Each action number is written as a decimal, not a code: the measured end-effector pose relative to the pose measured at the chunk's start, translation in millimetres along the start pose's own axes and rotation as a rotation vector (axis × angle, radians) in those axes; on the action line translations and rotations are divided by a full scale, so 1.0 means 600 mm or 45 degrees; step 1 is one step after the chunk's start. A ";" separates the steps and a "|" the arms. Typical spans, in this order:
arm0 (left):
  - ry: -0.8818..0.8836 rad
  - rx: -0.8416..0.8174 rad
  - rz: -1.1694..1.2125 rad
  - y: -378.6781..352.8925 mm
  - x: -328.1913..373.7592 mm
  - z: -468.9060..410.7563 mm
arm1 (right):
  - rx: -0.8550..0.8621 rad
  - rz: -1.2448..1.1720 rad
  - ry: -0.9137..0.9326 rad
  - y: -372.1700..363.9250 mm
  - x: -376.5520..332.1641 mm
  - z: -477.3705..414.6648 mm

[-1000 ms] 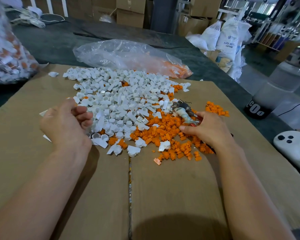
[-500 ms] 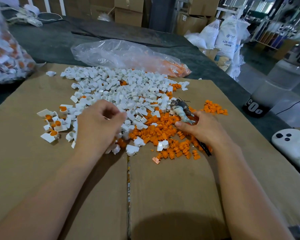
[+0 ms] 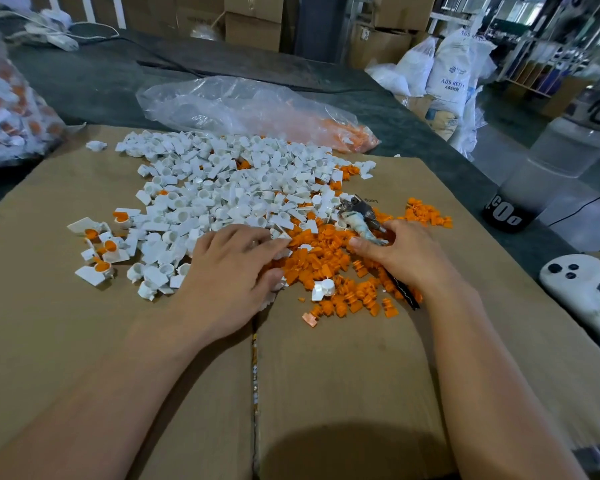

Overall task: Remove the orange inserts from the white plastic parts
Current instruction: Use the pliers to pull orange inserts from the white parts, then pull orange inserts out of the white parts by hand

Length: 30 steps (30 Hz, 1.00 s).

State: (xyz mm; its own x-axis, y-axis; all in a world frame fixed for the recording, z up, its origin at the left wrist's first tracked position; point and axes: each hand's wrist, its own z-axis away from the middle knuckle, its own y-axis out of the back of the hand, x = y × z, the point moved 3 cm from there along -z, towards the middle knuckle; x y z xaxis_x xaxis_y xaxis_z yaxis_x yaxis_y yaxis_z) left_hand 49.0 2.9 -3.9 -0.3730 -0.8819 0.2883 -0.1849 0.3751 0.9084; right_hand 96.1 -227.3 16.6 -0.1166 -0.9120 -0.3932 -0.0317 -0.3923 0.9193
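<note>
Both forearms run up from the near edge over the cardboard sheet [image 3: 326, 393].

Left hand [image 3: 232, 271]: palm down, fingers nearly straight and relaxed, lying flat where the two heaps meet. Its fingertips [image 3: 274, 241] touch a white piece. Nothing visibly gripped.

Right hand [image 3: 407, 258]: knuckles up, fingers curled round a metal tool [image 3: 359, 220], thumb laid along its wrapped shaft. The tool's long axis runs near-right to far-left. The dark handle end shows below my palm; the grey head points away and left and rests at the heap's edge.

Orange inserts [image 3: 321, 259]: loose, small ribbed plugs lying every way, heaped between and just ahead of my hands. A smaller heap [image 3: 428, 213] of them sits apart, right of the tool head.

White parts [image 3: 222, 188]: broad pile beyond the left hand. Short hollow cups, each with a flat tab, in no common direction.

Filled parts [image 3: 101, 245]: a few at the pile's left edge, orange showing in the cups, openings mostly upward.

Beyond the sheet: clear bag [image 3: 257, 109], orange pieces at its right end. Second bag [image 3: 7, 109] far left, white and orange mixed, blurred.
</note>
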 end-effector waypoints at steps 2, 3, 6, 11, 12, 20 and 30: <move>0.003 0.098 0.105 0.007 0.002 0.000 | 0.179 -0.051 0.072 0.011 -0.010 0.005; 0.003 0.152 0.145 0.010 0.003 -0.001 | 0.298 -0.117 0.136 0.017 -0.018 0.010; -0.004 0.186 0.160 0.014 0.005 -0.005 | 0.340 -0.359 0.384 0.023 -0.053 0.033; 0.051 0.348 0.372 0.032 0.010 -0.005 | 0.013 -0.195 0.581 -0.013 -0.093 0.052; 0.100 0.380 0.454 0.036 0.011 -0.003 | -0.010 -0.135 0.581 -0.019 -0.096 0.051; 0.411 0.306 1.358 0.041 0.017 -0.001 | 0.018 -0.034 0.583 -0.028 -0.097 0.049; 0.644 0.146 2.072 0.035 0.013 -0.006 | 0.170 -0.955 0.631 -0.010 -0.120 0.078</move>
State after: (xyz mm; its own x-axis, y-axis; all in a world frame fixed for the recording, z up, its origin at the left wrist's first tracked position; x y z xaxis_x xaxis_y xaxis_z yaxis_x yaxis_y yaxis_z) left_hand 45.7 3.2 18.7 0.0710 0.4156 0.9068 -0.0019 0.9091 -0.4166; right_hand 58.3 -153.7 40.3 0.4204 -0.3820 -0.8230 -0.0451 -0.9147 0.4015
